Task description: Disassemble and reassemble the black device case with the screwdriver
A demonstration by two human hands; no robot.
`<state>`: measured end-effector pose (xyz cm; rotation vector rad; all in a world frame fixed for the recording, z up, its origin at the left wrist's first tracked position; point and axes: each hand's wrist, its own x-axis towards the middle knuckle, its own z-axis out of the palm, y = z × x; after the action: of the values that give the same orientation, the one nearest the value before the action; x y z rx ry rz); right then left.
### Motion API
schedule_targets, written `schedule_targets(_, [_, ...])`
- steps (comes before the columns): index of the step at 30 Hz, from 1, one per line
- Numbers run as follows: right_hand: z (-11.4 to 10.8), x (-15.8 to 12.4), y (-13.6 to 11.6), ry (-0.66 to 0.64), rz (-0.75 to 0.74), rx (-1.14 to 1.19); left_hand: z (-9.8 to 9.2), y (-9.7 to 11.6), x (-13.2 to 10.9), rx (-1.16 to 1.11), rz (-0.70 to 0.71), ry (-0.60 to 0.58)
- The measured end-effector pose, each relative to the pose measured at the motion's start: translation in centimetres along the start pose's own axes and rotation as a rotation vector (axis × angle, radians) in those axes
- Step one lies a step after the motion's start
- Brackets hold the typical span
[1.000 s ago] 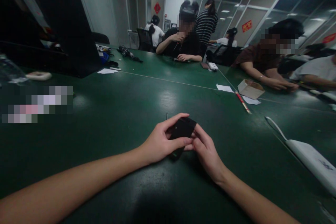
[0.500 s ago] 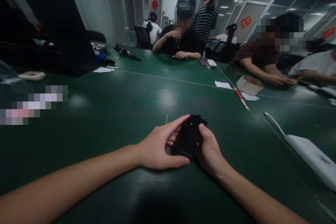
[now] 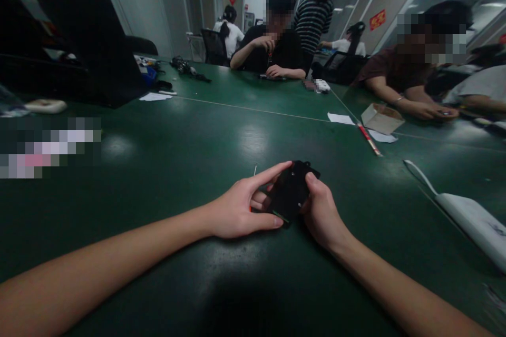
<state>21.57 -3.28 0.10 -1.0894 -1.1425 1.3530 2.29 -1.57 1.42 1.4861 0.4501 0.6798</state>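
Observation:
A flat black rectangular case point(image 3: 290, 192) with small silver screws on its face and a small loop at the far end is held between both hands, just over the green table point(image 3: 177, 163). My left hand point(image 3: 237, 210) grips its left side, index finger along the far corner and thumb at the near corner. On the right edge, my right hand point(image 3: 322, 210) is closed with its thumb on the face; its other fingers are mostly hidden under the case. Behind my left hand a thin metal shaft point(image 3: 255, 170) and a bit of orange show, perhaps a screwdriver, mostly hidden.
A white power strip point(image 3: 470, 224) with a cable lies at right. Farther off are an open cardboard box point(image 3: 381, 118), papers point(image 3: 340, 118) and a red-and-white stick point(image 3: 369, 139). A large black panel point(image 3: 90, 31) stands at left. Several people sit around the table.
The camera view has shifted, so the table and background sit higher in the picture. The case has turned slightly clockwise. Both hands keep their hold on it.

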Motion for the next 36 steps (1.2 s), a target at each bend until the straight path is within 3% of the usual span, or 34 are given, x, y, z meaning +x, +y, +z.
schedule_targets(7, [-0.4,0.1,-1.0,-0.034,0.035,0.118,0.1,-0.7,-0.4,-0.015,0.038,0.073])
schedule_targets(14, [-0.3,0.1,-1.4,-0.105,0.089,0.256,-0.2,-1.0,-0.1,-0.217,0.106,0.114])
schedule_targets(23, [-0.9,0.1,-1.5,-0.262,0.139,0.092,-0.3,-1.5,0.2,-0.285,0.070,0.189])
schedule_targets(30, [-1.0,-0.1,-1.0,-0.206,0.024,0.014,-0.3,-1.5,0.1,-0.186,0.118,0.229])
schedule_targets(36, [-0.5,-1.2,-1.6,-0.116,-0.118,-0.216,0.4,-0.2,0.3,0.090,0.066,0.327])
